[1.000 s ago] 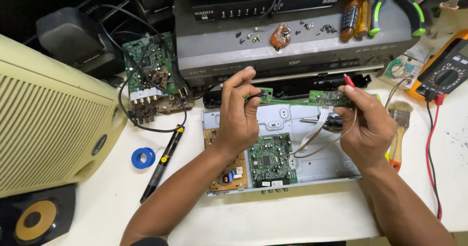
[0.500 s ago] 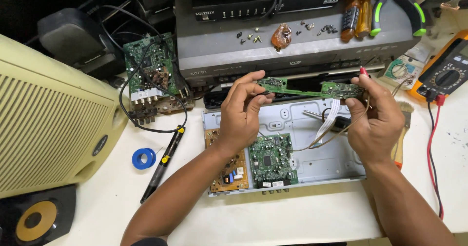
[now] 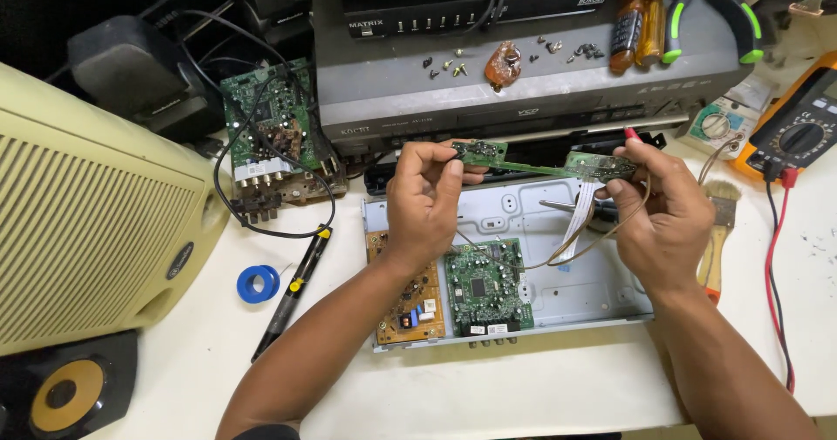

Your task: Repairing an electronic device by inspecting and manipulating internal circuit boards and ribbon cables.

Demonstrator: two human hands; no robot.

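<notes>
Hands: left hand (image 3: 425, 197) and right hand (image 3: 664, 209) have lifted the narrow circuit board (image 3: 532, 160) above the open chassis (image 3: 558, 296), fingers clamped on its ends.

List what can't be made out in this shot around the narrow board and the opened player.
Head view:
- Narrow green board: both ends covered by the left hand and right hand.
- Right hand's grip: a red tip shows above the fingers; the rest is hidden.
- White ribbon cable: upper end hidden behind the board.
- Open metal chassis: right side covered by the right hand.
- Loose screws: too small to tell types.
</notes>
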